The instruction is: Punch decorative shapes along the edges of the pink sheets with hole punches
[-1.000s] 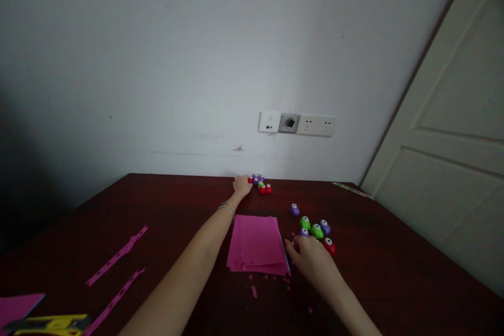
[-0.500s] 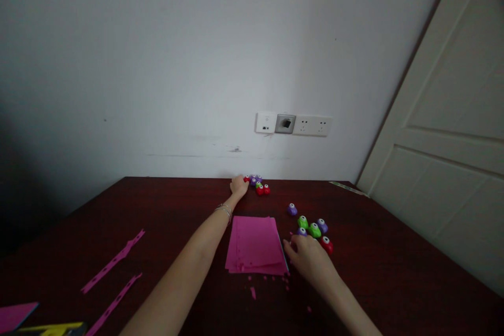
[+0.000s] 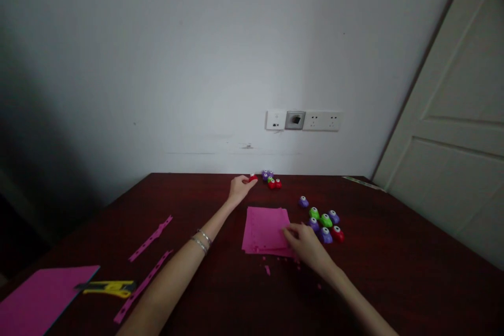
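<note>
Far back on the dark red table, my left hand (image 3: 240, 188) pinches a small red craft punch (image 3: 252, 178) with a white eye-like top. Beside it sits a cluster of purple, green and red craft punches (image 3: 271, 178). A stack of pink paper (image 3: 265, 228) lies in the middle, its sheets slightly askew. My right hand (image 3: 307, 245) is at the stack's right edge, thumb and fingers closed on the paper there; the exact grip is hard to make out. Several more craft punches (image 3: 325, 220) in green, purple and red stand just beyond that hand.
Two punched pink strips (image 3: 151, 239) lie on the left. A yellow utility knife (image 3: 110, 287) rests partly over a larger pink sheet (image 3: 43, 294). Pink paper scraps (image 3: 268, 270) are scattered before the stack. Behind are the wall and sockets (image 3: 322, 121); a panelled door (image 3: 452, 131) stands right.
My left hand has drawn the red craft punch away from the back cluster. My right hand has shifted left onto the paper's edge. The view has turned left, showing more of the knife and sheet.
</note>
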The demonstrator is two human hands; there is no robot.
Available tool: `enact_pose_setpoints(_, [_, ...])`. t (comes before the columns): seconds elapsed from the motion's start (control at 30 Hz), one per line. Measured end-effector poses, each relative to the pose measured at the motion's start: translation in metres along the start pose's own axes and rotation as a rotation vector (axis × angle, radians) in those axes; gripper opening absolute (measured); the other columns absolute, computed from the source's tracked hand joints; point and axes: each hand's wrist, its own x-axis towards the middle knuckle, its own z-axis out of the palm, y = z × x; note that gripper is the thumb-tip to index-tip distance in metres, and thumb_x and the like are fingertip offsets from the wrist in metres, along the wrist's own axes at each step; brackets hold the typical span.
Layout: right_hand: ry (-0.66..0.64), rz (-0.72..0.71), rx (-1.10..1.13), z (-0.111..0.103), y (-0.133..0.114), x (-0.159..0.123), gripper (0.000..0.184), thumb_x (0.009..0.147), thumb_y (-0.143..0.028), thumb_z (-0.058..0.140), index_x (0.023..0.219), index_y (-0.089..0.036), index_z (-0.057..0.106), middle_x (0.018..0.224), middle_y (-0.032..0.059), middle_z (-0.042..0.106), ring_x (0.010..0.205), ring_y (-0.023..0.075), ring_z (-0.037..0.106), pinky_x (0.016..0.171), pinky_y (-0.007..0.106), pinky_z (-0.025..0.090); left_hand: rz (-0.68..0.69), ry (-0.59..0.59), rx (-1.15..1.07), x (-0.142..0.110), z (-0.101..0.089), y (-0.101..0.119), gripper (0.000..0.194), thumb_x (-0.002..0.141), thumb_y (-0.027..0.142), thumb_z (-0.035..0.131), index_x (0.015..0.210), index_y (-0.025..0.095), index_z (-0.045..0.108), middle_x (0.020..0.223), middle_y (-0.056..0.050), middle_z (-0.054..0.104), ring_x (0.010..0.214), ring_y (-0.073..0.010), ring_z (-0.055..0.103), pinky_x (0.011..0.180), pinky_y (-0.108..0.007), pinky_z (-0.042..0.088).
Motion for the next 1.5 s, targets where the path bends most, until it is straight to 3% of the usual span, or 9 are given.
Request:
enact_pose_setpoints(0.17, [-0.130,0.141,0.458,0.016,-0.019,-0.007,0.036,0.077,-0.049,0.044,0.064,-0.016,0.054,0.051,-0.0021,0.054,0.034,0.0106,0.048,0.030,0.021,0.033,0.220,0.003,0.039,-0.046,-0.024,0.028,0.027,0.070,0.041,0.062,0.068,0.014,0.062,0.067,-0.003,0.060,0.063,-0.0134,0.053,0.061,-0.024,0.040])
enact_pose_setpoints(0.3, [-0.103,0.240,0.789,0.026,-0.029,-0.009,0.036,0.068,-0.051,0.058,0.068,-0.015,0.058,0.058,0.0004,0.058,0.046,0.0120,0.053,0.032,0.020,0.039,0.405,-0.040,0.119,-0.085,-0.038,0.045,0.018,0.072,0.032,0.063,0.068,0.015,0.059,0.068,-0.002,0.058,0.070,-0.0148,0.051,0.066,-0.026,0.040])
enact_pose_setpoints(0.47, [-0.072,0.344,1.040,0.030,-0.030,-0.010,0.038,0.065,-0.050,0.065,0.075,-0.013,0.062,0.063,0.0039,0.062,0.048,0.0099,0.053,0.033,0.016,0.037,0.564,-0.102,0.181,-0.120,-0.043,0.052,0.012,0.075,0.026,0.060,0.071,0.015,0.058,0.071,-0.003,0.056,0.072,-0.0161,0.048,0.067,-0.029,0.041])
enact_pose_setpoints(0.73, [-0.081,0.307,1.062,0.033,-0.028,-0.011,0.038,0.064,-0.050,0.066,0.066,-0.011,0.064,0.063,0.0032,0.059,0.048,0.0076,0.048,0.033,0.015,0.033,0.583,-0.143,0.210,-0.136,-0.034,0.046,0.010,0.071,0.020,0.063,0.069,0.015,0.056,0.072,-0.003,0.055,0.073,-0.0167,0.048,0.067,-0.030,0.043])
enact_pose_setpoints(0.97, [-0.017,0.338,0.856,0.038,-0.020,-0.010,0.041,0.064,-0.053,0.064,0.062,-0.013,0.060,0.049,-0.0028,0.050,0.040,0.0073,0.042,0.031,0.017,0.032,0.597,-0.154,0.350,-0.145,-0.027,0.044,0.010,0.072,0.022,0.062,0.074,0.013,0.057,0.076,-0.005,0.057,0.076,-0.0187,0.050,0.069,-0.032,0.043])
enact_pose_setpoints(1.1, [0.014,0.304,0.781,0.033,-0.022,-0.010,0.041,0.063,-0.055,0.063,0.065,-0.014,0.059,0.049,-0.0043,0.049,0.036,0.0073,0.041,0.031,0.019,0.033,0.600,-0.147,0.443,-0.148,-0.034,0.054,0.018,0.073,0.031,0.060,0.077,0.014,0.060,0.078,-0.006,0.058,0.078,-0.0214,0.050,0.071,-0.036,0.042])
enact_pose_setpoints(1.23, [0.072,0.232,0.762,0.016,-0.026,-0.007,0.038,0.063,-0.052,0.065,0.063,-0.014,0.062,0.053,-0.0012,0.055,0.048,0.0108,0.051,0.047,0.022,0.042,0.501,-0.174,0.381,-0.129,-0.049,0.058,0.022,0.076,0.037,0.053,0.075,0.016,0.061,0.078,-0.005,0.059,0.078,-0.0196,0.052,0.074,-0.035,0.041])
enact_pose_setpoints(1.33, [0.129,0.201,0.740,0.007,-0.025,-0.004,0.038,0.062,-0.052,0.066,0.064,-0.014,0.065,0.055,0.0012,0.059,0.056,0.0141,0.055,0.058,0.024,0.043,0.251,-0.214,0.283,-0.104,-0.055,0.040,0.020,0.078,0.028,0.048,0.068,0.016,0.061,0.069,-0.003,0.059,0.065,-0.0145,0.053,0.062,-0.027,0.040])
enact_pose_setpoints(1.5, [0.096,0.239,0.700,0.012,-0.019,-0.003,0.042,0.063,-0.054,0.064,0.067,-0.013,0.067,0.057,0.0030,0.062,0.058,0.0165,0.057,0.060,0.026,0.043,-0.234,-0.555,-0.070,-0.077,-0.050,-0.007,0.019,0.073,0.025,0.048,0.076,0.012,0.061,0.068,-0.004,0.062,0.051,-0.0110,0.053,0.043,-0.020,0.037])
